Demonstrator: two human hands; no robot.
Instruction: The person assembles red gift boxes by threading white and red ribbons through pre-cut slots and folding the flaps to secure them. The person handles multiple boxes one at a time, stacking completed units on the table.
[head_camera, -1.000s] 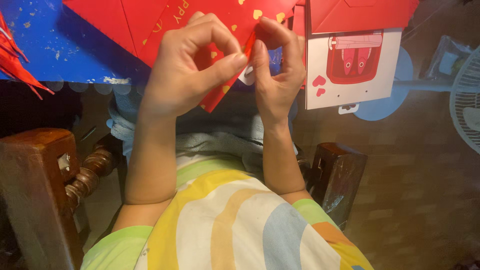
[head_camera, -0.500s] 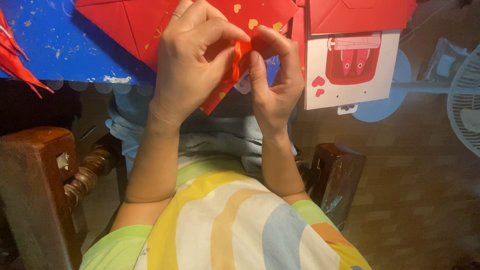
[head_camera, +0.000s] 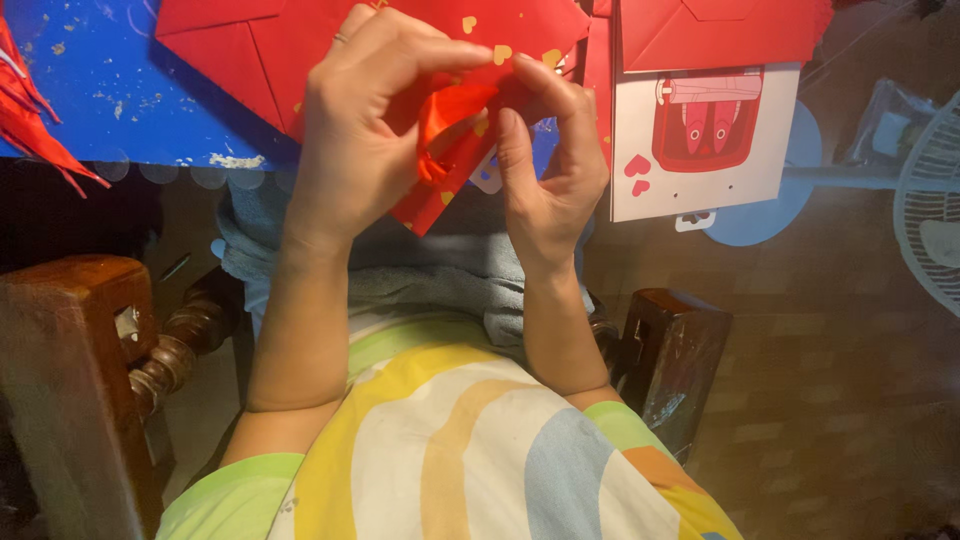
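Red paper piece (head_camera: 452, 150): pinched between both hands, above blue surface (head_camera: 100, 90).
Left hand (head_camera: 360, 140): fingers closed on it.
Right hand (head_camera: 550, 170): fingers closed on it.

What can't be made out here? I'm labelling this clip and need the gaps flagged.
Head view only:
- Folded red paper: its shape, mostly covered by the left hand and right hand.
- Red sheets: cut off by the top edge.
- Fan: cut off at the right edge.

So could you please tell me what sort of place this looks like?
Probably a home craft corner: a paint-flecked blue table, a carved wooden chair, an electric fan on the floor, and both hands folding red paper.
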